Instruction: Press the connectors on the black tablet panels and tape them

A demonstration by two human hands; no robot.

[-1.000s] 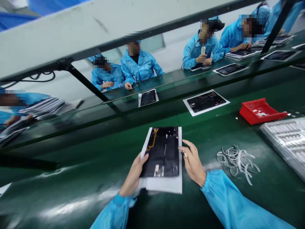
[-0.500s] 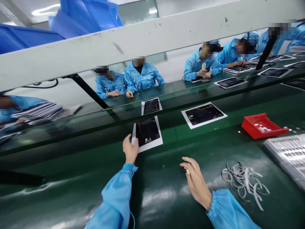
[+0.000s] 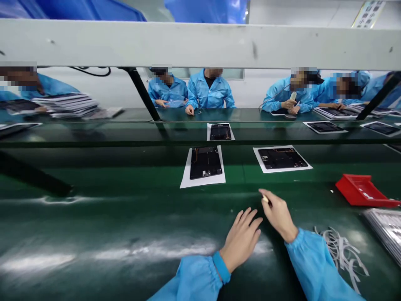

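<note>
My left hand [image 3: 241, 238] is over the green bench with its fingers spread and nothing in it. To its right, my right hand [image 3: 277, 211] is closed around a small pale tool with a dark part [image 3: 265, 199], whose full shape is hidden by the fingers. Beyond my hands, a dark tablet-like panel [image 3: 206, 162] lies on a white sheet [image 3: 186, 180]. Further right, another dark panel [image 3: 283, 158] rests on its own white sheet [image 3: 308, 168]. Neither hand touches the panels.
A red tray [image 3: 355, 190] with white bits sits at the right, near stacked clear trays [image 3: 387, 230]. Curled pale strips [image 3: 343, 251] lie beside my right sleeve. A raised shelf edge [image 3: 125, 144] crosses behind the panels. Several people in blue work beyond it.
My left hand has left the nearer panel's sheet and come right, beside my right hand. My right hand's fingers have closed more around the pale tool. The view has levelled and turned.
</note>
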